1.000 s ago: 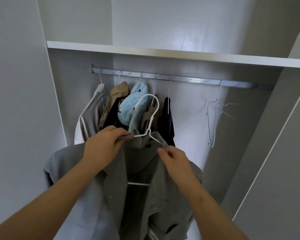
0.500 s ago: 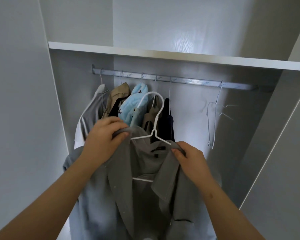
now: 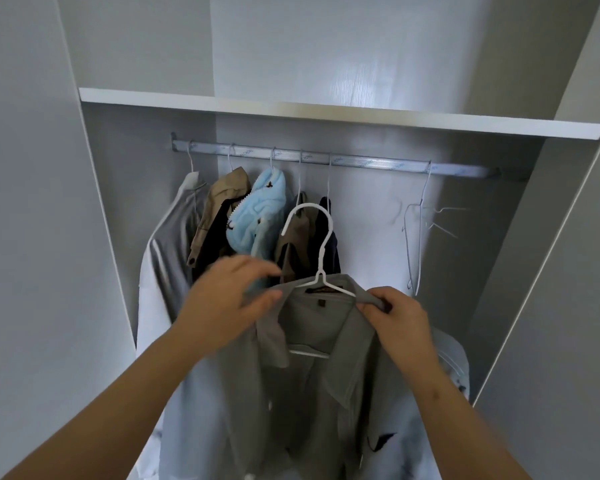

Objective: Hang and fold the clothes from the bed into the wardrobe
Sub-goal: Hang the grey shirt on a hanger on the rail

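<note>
while the grey jacket (image 3: 312, 393) is riding on its white hanger (image 3: 321, 275) below the rail (image 3: 361, 164), both hands are working at its shoulders.
right hand (image 3: 399, 320) is pinching the right shoulder fabric in curled fingers (image 3: 371, 308); left hand (image 3: 226, 303) is blurring at the left shoulder, fingers half spread, grip impossible to call. hanger hook is pointing up in front of the hung clothes (image 3: 257, 220), short of the rail.

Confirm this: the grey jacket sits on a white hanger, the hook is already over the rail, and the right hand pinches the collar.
No. In the head view the white hanger has its hook free below the rail, not over it. The grey jacket does sit on it, and the right hand pinches the collar.
</note>
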A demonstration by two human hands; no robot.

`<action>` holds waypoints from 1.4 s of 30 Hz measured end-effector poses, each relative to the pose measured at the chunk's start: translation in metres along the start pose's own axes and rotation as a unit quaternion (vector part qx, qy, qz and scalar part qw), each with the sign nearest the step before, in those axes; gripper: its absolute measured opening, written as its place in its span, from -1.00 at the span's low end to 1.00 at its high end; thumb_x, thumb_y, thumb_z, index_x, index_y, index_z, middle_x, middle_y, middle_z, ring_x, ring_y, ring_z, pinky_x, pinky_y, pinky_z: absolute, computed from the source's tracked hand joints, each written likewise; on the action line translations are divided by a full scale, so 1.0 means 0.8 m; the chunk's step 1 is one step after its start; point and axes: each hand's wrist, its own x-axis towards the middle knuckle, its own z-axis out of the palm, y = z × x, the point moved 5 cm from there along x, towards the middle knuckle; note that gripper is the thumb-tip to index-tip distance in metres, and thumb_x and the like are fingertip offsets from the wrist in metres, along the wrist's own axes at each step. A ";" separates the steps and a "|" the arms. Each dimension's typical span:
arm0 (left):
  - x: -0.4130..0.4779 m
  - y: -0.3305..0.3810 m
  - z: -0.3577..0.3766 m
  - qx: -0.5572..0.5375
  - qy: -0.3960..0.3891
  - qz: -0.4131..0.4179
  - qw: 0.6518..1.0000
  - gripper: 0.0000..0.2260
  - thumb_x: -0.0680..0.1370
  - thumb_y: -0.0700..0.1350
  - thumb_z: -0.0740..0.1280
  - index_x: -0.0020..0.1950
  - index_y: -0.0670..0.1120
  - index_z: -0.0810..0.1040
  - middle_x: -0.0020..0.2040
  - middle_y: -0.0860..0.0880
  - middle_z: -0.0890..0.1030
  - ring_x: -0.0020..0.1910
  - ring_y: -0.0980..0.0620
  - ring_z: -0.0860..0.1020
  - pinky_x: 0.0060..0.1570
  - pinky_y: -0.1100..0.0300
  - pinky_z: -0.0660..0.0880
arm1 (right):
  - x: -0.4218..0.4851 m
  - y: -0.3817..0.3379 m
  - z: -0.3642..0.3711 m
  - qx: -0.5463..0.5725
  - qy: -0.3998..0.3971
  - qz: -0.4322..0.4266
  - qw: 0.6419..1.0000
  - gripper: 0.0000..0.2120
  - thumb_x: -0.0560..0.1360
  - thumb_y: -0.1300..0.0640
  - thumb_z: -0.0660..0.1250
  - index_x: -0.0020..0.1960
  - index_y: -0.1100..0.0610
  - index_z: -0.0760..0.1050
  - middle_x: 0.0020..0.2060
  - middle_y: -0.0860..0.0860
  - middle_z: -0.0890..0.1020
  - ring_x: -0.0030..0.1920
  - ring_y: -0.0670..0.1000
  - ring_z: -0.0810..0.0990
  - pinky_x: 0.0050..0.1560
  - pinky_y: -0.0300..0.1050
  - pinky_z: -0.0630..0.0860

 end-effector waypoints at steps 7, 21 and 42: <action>0.025 0.008 0.042 0.008 -0.049 -0.057 0.997 -0.79 0.58 0.05 0.21 -0.22 0.01 0.40 -0.34 0.09 0.44 -0.30 0.13 0.42 -0.34 0.21 0.28 | -0.006 -0.006 -0.014 0.021 -0.055 -0.059 0.997 -0.93 0.49 0.06 0.34 -0.07 -0.12 0.52 -0.23 -0.24 0.59 -0.13 -0.12 0.55 -0.09 -0.32 0.43; 0.035 0.107 0.114 -0.202 0.023 -0.023 0.979 -0.95 0.50 -0.17 0.36 -0.11 -0.15 0.55 -0.26 0.07 0.50 -0.26 0.14 0.44 -0.27 0.39 0.32 | -0.030 0.046 -0.081 -0.135 0.010 0.077 0.988 -0.53 0.45 -0.25 0.23 -0.42 0.08 0.29 -0.47 -0.07 0.43 -0.34 -0.02 0.42 -0.37 -0.14 0.27; 0.061 0.186 0.238 -0.248 -0.151 -0.044 0.956 -0.75 0.55 -0.22 0.28 0.22 -0.16 0.52 0.15 -0.07 0.58 0.05 0.15 0.47 -0.14 0.65 0.24 | -0.079 0.168 -0.180 -0.098 0.053 0.267 0.957 -0.54 0.42 -0.15 0.37 -0.42 0.18 0.36 -0.52 0.05 0.44 -0.45 0.02 0.42 -0.40 -0.14 0.28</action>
